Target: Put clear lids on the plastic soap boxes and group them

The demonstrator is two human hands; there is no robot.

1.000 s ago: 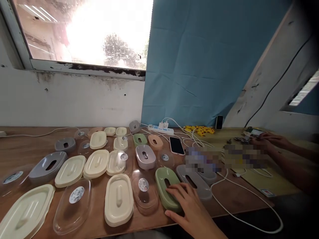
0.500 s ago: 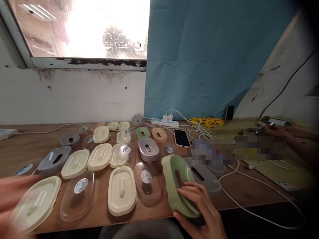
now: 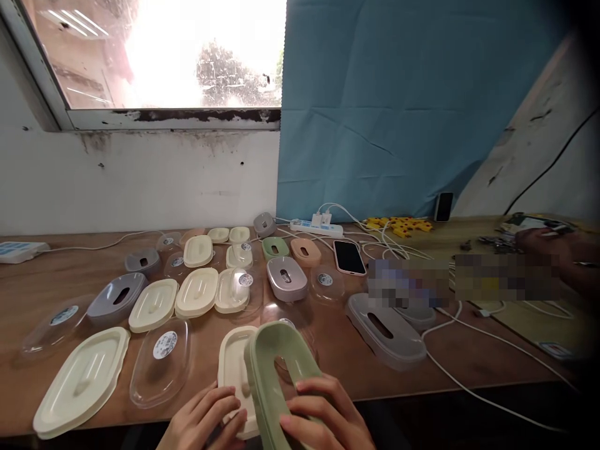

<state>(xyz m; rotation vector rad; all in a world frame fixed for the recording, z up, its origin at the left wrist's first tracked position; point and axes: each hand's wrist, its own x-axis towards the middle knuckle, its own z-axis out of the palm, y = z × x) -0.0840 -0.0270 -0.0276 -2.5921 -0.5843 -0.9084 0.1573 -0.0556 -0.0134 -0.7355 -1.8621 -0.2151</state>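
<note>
A light green oval cover with a long slot [image 3: 265, 375] is tilted up in my right hand [image 3: 328, 412], whose fingers curl over its right side and into the slot. Beside it, my left hand [image 3: 206, 415] has curled fingers over the left edge of a cream oval lid [image 3: 233, 356]. The green cover hides the right part of that lid, and my left thumb is out of sight. Behind the green cover, a clear oval cover with a round sticker [image 3: 287, 324] is partly hidden.
Several cream lids [image 3: 154, 305], clear covers [image 3: 160, 369] and grey slotted covers [image 3: 387, 331] lie on the brown table [image 3: 206, 337]. A phone [image 3: 349, 257], power strip [image 3: 316, 228] and white cables [image 3: 462, 387] are farther right. Another person's hand [image 3: 557, 247] is at the far right.
My right hand has brought the green cover left, over the cream lid. My left hand has come from the far left to that lid, which has shifted toward me.
</note>
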